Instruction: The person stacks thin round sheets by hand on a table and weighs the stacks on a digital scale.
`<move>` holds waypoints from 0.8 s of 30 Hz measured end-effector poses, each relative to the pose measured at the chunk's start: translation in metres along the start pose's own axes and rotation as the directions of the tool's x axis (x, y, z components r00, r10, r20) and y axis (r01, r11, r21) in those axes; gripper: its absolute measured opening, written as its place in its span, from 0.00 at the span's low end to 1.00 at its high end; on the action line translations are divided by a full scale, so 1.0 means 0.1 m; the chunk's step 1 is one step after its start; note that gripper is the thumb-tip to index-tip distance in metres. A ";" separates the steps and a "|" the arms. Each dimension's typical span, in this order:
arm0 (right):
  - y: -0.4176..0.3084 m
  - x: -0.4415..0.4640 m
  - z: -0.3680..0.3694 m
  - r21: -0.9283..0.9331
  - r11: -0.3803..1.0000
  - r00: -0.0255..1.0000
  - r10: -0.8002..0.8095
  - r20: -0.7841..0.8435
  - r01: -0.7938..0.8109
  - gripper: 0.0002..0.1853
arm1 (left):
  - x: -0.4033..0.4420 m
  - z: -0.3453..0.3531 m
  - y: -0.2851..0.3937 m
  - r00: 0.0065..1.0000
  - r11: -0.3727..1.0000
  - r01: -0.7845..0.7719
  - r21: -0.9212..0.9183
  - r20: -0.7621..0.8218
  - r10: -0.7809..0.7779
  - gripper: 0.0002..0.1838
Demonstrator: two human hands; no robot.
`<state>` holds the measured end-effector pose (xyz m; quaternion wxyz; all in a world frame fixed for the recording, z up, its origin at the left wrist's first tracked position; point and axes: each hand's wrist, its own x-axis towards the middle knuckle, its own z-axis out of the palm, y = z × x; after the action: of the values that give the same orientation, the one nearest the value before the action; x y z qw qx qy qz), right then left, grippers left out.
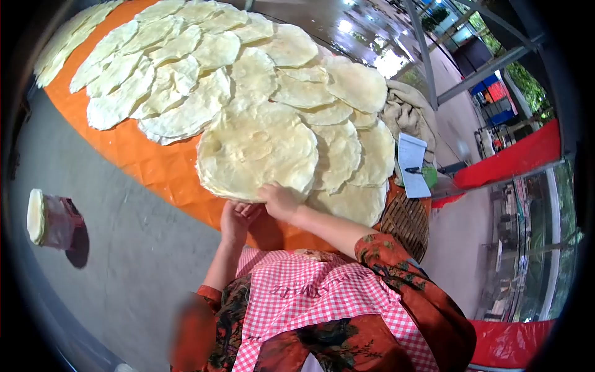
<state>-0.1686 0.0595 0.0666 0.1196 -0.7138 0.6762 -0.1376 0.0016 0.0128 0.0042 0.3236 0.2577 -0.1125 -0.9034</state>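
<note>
A stack of large, round, pale flatbreads [260, 149] lies near the front edge of the orange-covered table, right before me. My right hand [280, 201] is closed at the stack's near edge, thumb and fingers pinching the rim of the flatbread. Just left of it, my left hand [239, 219] has its fingers curled in against the underside of the same rim. Whether those fingers grip anything I cannot make out. More thin flatbreads [297, 90] overlap one another behind and to the right of the stack, some with wavy edges.
An orange cover [149, 167] lines the table. At the right edge are an open notebook [411, 162] with a pen, a woven bamboo piece [406, 223] and a bunched beige cloth [409, 115]. A clear container [57, 222] with pale rounds on it stands on the grey floor.
</note>
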 end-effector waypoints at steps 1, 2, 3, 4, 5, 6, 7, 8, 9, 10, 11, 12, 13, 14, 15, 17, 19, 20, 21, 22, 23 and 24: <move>0.03 0.04 -0.08 0.041 0.999 0.996 0.026 0.083 -0.030 0.14 | -0.08 0.04 0.09 0.999 0.998 0.026 -0.064 -0.025 -0.028 0.30; -0.10 0.04 -0.25 -0.027 0.994 0.992 -0.110 -0.064 0.109 0.08 | -0.26 0.35 0.27 0.998 0.995 0.014 -0.102 -0.053 -0.020 0.33; -0.20 0.00 -0.35 -0.074 0.989 0.990 -0.133 -0.054 0.129 0.09 | -0.38 0.59 0.40 0.996 0.990 -0.004 -0.140 -0.084 -0.008 0.37; -0.33 -0.09 -0.39 -0.118 0.981 0.987 -0.157 -0.040 0.151 0.09 | -0.42 0.49 0.45 0.998 0.992 0.026 -0.120 -0.048 -0.032 0.42; -0.41 -0.19 -0.38 -0.162 0.971 0.983 -0.183 -0.021 0.177 0.10 | -0.42 0.42 0.41 1.000 0.988 -0.002 -0.157 0.020 0.005 0.40; -0.41 -0.30 -0.26 -0.224 0.949 0.974 -0.228 0.007 0.224 0.12 | -0.41 0.30 0.31 0.999 0.994 0.023 -0.106 -0.042 -0.027 0.37; -0.41 -0.38 -0.19 -0.166 0.962 0.965 -0.187 0.185 0.218 0.18 | -0.39 0.16 0.20 0.993 0.997 0.046 -0.058 -0.106 -0.052 0.34; -0.37 -0.43 -0.16 -0.120 0.973 0.949 -0.158 0.272 0.197 0.22 | -0.39 0.02 0.10 0.984 0.994 0.091 -0.069 -0.149 -0.100 0.30; -0.36 -0.46 -0.14 -0.070 0.982 0.923 -0.137 0.361 0.173 0.28 | -0.34 -0.35 -0.02 0.975 0.995 0.102 -0.014 -0.196 -0.102 0.29; -0.33 -0.44 -0.18 0.049 0.998 0.920 -0.064 0.388 0.048 0.33 | -0.38 -0.39 0.01 0.984 0.995 0.101 -0.028 -0.144 -0.104 0.30; -0.28 -0.39 -0.23 0.161 0.983 0.904 0.010 0.427 -0.087 0.38 | -0.42 -0.44 0.01 0.990 0.994 0.105 -0.043 -0.092 -0.108 0.32; -0.15 -0.41 -0.06 0.139 0.990 0.947 -0.015 0.320 -0.031 0.37 | -0.49 -0.43 0.01 0.992 0.994 0.108 -0.029 -0.068 -0.109 0.30; -0.17 -0.43 -0.04 0.142 0.990 0.965 -0.020 0.262 -0.018 0.37 | -0.52 -0.36 0.05 0.994 0.994 0.106 -0.012 -0.038 -0.106 0.29; -0.18 -0.44 -0.05 0.139 0.990 0.980 -0.026 0.198 -0.002 0.37 | -0.52 -0.29 0.10 0.995 0.995 0.101 0.007 -0.001 -0.101 0.28; -0.18 -0.43 -0.06 0.133 0.991 0.991 -0.031 0.133 0.013 0.37 | -0.53 -0.23 0.13 0.996 0.996 0.085 0.004 0.024 -0.085 0.29; -0.28 -0.44 -0.04 0.139 0.990 0.994 -0.044 0.100 0.030 0.35 | -0.57 -0.16 0.14 0.996 0.998 0.054 -0.008 0.067 -0.054 0.33; -0.31 -0.43 0.01 0.134 0.990 0.991 -0.053 0.123 0.037 0.35 | -0.57 -0.22 0.13 0.995 0.998 0.060 0.017 0.080 -0.062 0.35; -0.33 -0.43 0.02 0.128 0.991 0.991 -0.064 0.121 0.049 0.35 | -0.56 -0.24 0.13 0.994 0.997 0.064 0.032 0.089 -0.066 0.36; -0.34 -0.43 0.02 0.121 0.991 0.990 -0.075 0.117 0.061 0.35 | -0.56 -0.23 0.13 0.994 0.997 0.067 0.026 0.088 -0.069 0.36; -0.34 -0.42 0.02 0.113 0.991 0.990 -0.086 0.114 0.073 0.35 | -0.56 -0.22 0.14 0.994 0.997 0.069 0.020 0.089 -0.070 0.37; -0.34 -0.41 0.00 0.138 0.989 0.990 -0.076 0.117 0.059 0.34 | -0.57 -0.21 0.15 0.993 0.997 0.072 0.013 0.088 -0.073 0.38; -0.36 -0.38 -0.05 0.163 0.986 0.991 -0.066 0.120 0.046 0.34 | -0.57 -0.22 0.16 0.992 0.996 0.085 0.017 0.097 -0.086 0.38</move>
<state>-0.1389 0.0993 0.0824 0.2146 -0.7278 0.6339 -0.1499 0.0591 0.0363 0.0134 0.2770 0.2198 -0.1231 -0.9273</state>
